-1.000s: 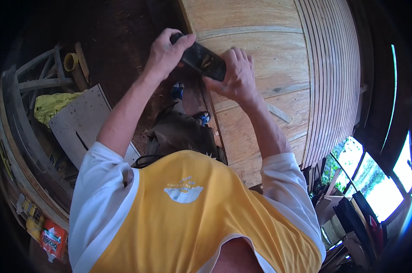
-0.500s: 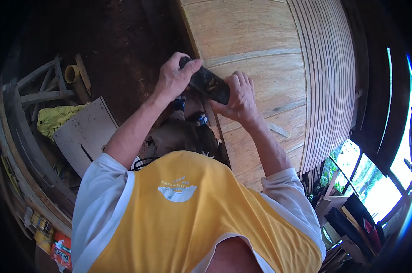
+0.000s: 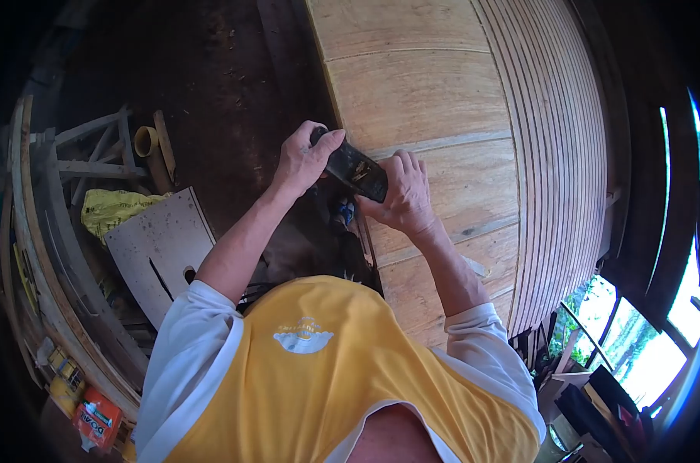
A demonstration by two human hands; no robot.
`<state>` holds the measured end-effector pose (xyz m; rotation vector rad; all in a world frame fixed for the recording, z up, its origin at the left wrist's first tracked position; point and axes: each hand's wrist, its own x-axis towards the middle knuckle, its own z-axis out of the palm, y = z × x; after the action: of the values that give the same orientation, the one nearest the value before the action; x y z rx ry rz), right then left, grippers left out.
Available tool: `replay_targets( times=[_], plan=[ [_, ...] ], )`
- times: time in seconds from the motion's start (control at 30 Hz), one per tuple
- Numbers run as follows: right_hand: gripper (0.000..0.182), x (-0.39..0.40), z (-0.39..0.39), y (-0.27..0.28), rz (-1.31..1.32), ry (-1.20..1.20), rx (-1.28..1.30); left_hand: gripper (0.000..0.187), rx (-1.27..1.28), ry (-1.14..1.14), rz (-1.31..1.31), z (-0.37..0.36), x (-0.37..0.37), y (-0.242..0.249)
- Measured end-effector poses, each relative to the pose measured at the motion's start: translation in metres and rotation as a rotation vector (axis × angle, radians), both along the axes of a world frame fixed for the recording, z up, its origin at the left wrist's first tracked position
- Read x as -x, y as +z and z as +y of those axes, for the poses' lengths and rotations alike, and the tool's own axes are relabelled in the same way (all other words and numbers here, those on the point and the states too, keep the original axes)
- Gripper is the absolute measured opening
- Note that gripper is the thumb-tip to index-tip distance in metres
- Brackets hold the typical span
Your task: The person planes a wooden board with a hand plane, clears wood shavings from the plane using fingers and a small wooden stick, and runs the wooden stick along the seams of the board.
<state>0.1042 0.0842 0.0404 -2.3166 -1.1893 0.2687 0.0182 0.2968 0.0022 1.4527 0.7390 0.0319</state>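
A dark hand plane (image 3: 355, 171) lies slantwise across the near-left edge of a large light wooden panel (image 3: 435, 100). Pale shavings show in its opening. My left hand (image 3: 305, 158) wraps around the far-left end, thumb on top. Around the other end, over the panel, my right hand (image 3: 406, 191) is closed with its fingers bent. How the plane's underside meets the panel edge is hidden.
Narrow slats (image 3: 554, 154) run along the panel's right side. To the left are a pale board (image 3: 161, 247), a yellow sack (image 3: 118, 210), a yellow pipe (image 3: 146, 142) and a wooden frame (image 3: 95, 167). An orange packet (image 3: 96, 420) sits lower left.
The view has shifted, so the surroundings appear lower. Against the panel's seam, both hands and the hand plane have slid a little forward along the edge. Both grips look the same.
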Motion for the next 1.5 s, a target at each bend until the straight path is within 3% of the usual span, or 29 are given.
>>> replay_targets(
  times=[0.3,0.47,0.53,0.6,0.67,0.7,0.8,0.93,0.97,1.0,1.03,1.07,1.13,1.2,1.27,1.33,1.4,1.5],
  plan=[
    [0.057,-0.105,0.123,-0.023,-0.127,-0.092,-0.116,0.053,-0.119,-0.017,-0.054,0.131,-0.137,-0.013],
    [0.062,-0.071,0.083,-0.014,-0.064,-0.079,-0.026,0.052,-0.077,-0.109,0.029,0.093,-0.096,-0.003],
    [0.062,-0.043,0.055,-0.005,0.006,-0.061,0.043,0.053,-0.279,-0.167,-0.027,0.070,-0.063,-0.010],
    [0.063,-0.042,0.052,-0.006,0.013,-0.036,0.061,0.053,-0.230,-0.127,-0.024,0.060,-0.053,-0.008],
    [0.063,-0.066,0.076,-0.013,-0.056,-0.017,0.009,0.048,-0.137,-0.008,-0.095,0.080,-0.076,-0.019],
    [0.064,-0.088,0.099,-0.009,-0.080,-0.015,0.054,0.051,-0.042,-0.002,-0.001,0.101,-0.094,-0.011],
    [0.056,-0.134,0.130,-0.021,-0.146,0.018,-0.077,0.061,-0.165,-0.037,-0.072,0.141,-0.140,-0.018],
    [0.062,-0.101,0.104,-0.019,-0.117,0.030,-0.019,0.051,-0.210,-0.056,-0.002,0.115,-0.109,-0.013],
    [0.064,-0.088,0.089,-0.017,-0.061,0.042,-0.025,0.048,-0.340,-0.050,-0.082,0.100,-0.091,-0.022],
    [0.065,-0.072,0.072,-0.018,-0.047,0.038,-0.035,0.046,-0.234,-0.064,0.005,0.083,-0.073,-0.011],
    [0.065,-0.055,0.057,-0.012,-0.005,0.027,0.007,0.038,-0.359,-0.042,-0.111,0.066,-0.057,-0.015],
    [0.066,-0.047,0.052,-0.010,0.036,0.012,0.047,0.038,-0.329,-0.081,-0.027,0.061,-0.047,-0.014],
    [0.066,-0.059,0.064,-0.016,-0.012,0.019,0.008,0.040,-0.380,-0.010,-0.147,0.066,-0.059,-0.020],
    [0.064,-0.090,0.093,-0.023,-0.074,0.012,-0.023,0.053,-0.194,0.021,-0.107,0.100,-0.097,-0.023],
    [0.062,-0.127,0.127,-0.026,-0.128,0.007,-0.035,0.054,-0.247,0.042,-0.018,0.132,-0.137,-0.017],
    [0.062,-0.133,0.141,-0.034,-0.197,-0.031,-0.092,0.051,-0.492,0.100,-0.115,0.154,-0.161,-0.012],
    [0.063,-0.133,0.155,-0.032,-0.208,-0.030,-0.119,0.051,-0.423,0.094,-0.050,0.154,-0.150,-0.005],
    [0.064,-0.095,0.116,-0.021,-0.133,-0.010,-0.031,0.052,-0.412,0.033,-0.066,0.125,-0.107,-0.034]
  ],
)
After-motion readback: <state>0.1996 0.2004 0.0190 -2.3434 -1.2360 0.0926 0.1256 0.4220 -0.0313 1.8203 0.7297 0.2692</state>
